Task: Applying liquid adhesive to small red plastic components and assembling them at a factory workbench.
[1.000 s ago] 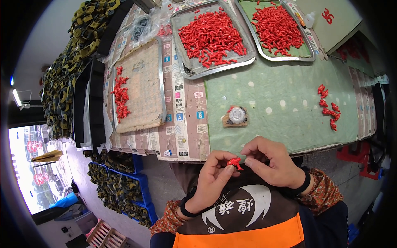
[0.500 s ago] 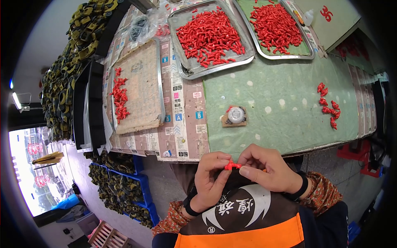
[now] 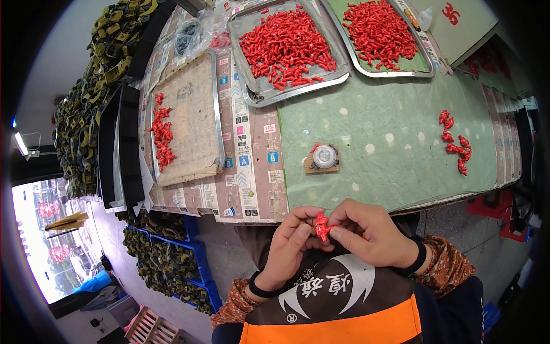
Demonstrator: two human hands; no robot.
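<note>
My left hand [image 3: 289,243] and my right hand [image 3: 366,232] meet just below the table's near edge, above my dark and orange apron. Both pinch one small red plastic part [image 3: 321,226] between their fingertips. A small round clear-topped fixture on a brown base [image 3: 323,156] stands on the green mat [image 3: 401,143] a little beyond my hands. To the right on the mat lies a loose group of red parts [image 3: 455,143].
Two metal trays [image 3: 260,94] [image 3: 349,49] full of red parts sit at the far side. A tray lined with brown card [image 3: 192,120] holds a row of red parts at the left. Dark green and black parts are piled along the left, with blue crates [image 3: 183,258] below.
Both hands stay together over my lap with the red part. They have turned it slightly between the fingertips, and the view has shifted a little.
</note>
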